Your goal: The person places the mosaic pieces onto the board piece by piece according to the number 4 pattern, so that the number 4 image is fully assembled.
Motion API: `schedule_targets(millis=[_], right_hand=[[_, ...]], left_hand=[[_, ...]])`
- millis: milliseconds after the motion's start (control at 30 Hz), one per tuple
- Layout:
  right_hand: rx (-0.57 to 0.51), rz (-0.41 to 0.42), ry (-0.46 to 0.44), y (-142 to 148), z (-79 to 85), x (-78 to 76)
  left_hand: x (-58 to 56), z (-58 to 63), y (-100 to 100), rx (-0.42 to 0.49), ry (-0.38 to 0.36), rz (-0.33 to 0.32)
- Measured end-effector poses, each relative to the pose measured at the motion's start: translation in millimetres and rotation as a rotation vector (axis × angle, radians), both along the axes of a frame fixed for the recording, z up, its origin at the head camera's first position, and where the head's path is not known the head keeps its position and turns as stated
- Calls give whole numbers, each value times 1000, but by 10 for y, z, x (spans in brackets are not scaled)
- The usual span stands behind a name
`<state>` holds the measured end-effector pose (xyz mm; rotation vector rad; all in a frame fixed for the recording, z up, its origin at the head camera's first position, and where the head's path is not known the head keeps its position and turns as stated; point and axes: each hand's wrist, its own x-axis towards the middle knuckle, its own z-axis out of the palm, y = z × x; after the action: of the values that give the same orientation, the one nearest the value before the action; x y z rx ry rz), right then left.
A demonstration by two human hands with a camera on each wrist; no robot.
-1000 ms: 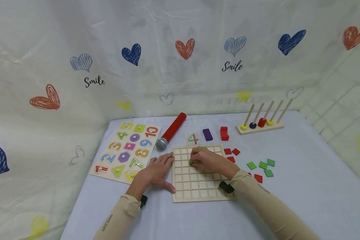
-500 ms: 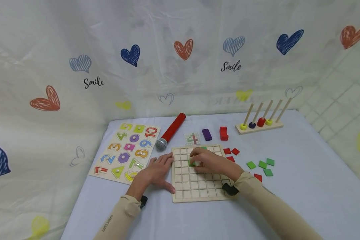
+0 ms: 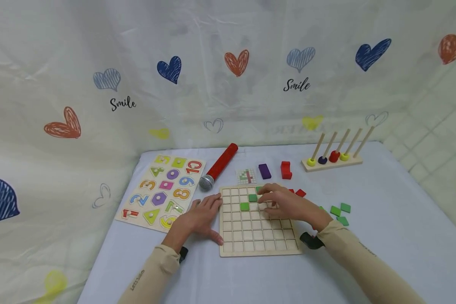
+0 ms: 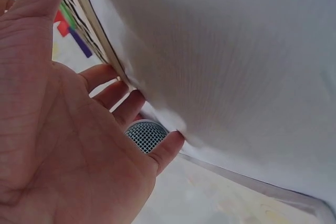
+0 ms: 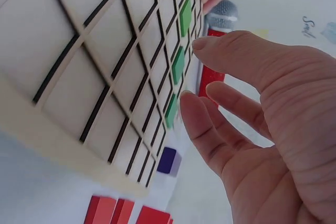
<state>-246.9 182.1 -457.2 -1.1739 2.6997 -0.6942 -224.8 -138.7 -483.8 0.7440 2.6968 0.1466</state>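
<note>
A wooden grid board (image 3: 251,254) lies on the white cloth with three green square tiles in its cells, stepping diagonally. The nearest green tile (image 3: 245,206) and the middle green tile (image 3: 253,197) show fully; the farthest is partly behind my right hand. My left hand (image 3: 199,217) rests at the board's left edge, fingers spread, fingertips and thumb against the rim. My right hand (image 3: 289,205) hovers over the board's right half. In the right wrist view its thumb and fingers are apart with nothing between them, close to the tiles (image 5: 178,65).
Loose green tiles (image 3: 335,210) and red tiles (image 3: 300,193) lie right of the board. Behind it are a pattern card (image 3: 246,175), a purple block (image 3: 264,171), a red block (image 3: 286,170) and a red microphone (image 3: 222,161). A number puzzle (image 3: 159,190) lies left; a peg stacker (image 3: 332,163) stands back right.
My right hand has released the nearest green tile in its cell and drawn back to the right, uncovering the middle tile. My left hand stays at the board's edge.
</note>
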Motion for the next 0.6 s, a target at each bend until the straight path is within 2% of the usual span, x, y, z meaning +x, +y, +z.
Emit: schedule_targets(millis=[267, 467, 600], right_hand=[[28, -68, -68, 307, 11, 58], [51, -101, -29, 568, -7, 91], [48, -122, -37, 712, -9, 103]], left_hand=[[7, 8, 24, 14, -13, 8], [-5, -26, 20, 12, -18, 14], [-6, -37, 7, 1, -15, 15]])
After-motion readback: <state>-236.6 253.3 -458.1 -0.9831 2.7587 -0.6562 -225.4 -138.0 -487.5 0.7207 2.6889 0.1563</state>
